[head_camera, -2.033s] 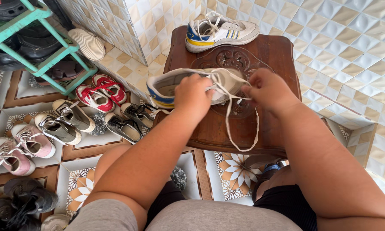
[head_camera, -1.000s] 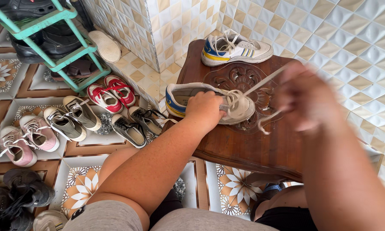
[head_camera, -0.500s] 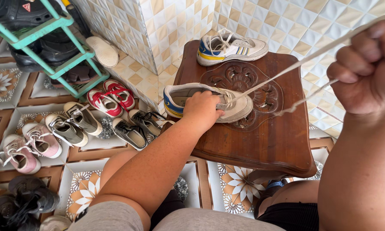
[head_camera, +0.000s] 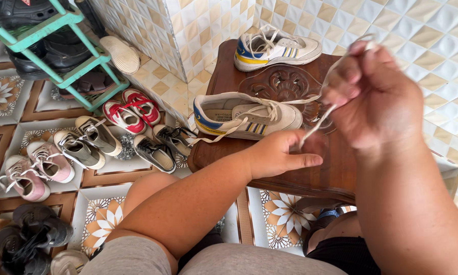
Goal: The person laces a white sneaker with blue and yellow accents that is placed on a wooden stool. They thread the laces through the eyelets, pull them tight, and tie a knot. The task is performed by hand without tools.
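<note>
Home entryway corner: patterned floor tiles, tiled wall, green shoe rack, many shoes on floor, carved wooden tabletop.

Bright even daylight, soft faint shadows, right hand motion-blurred, the rest sharp, slight wide-angle stretch at edges

The scene is seen through 1 head-worn camera, aimed steeply downward and forward from close above. The carved wooden stool is framed centrally, the tiled wall at the top, and the rows of shoes at left.
</note>
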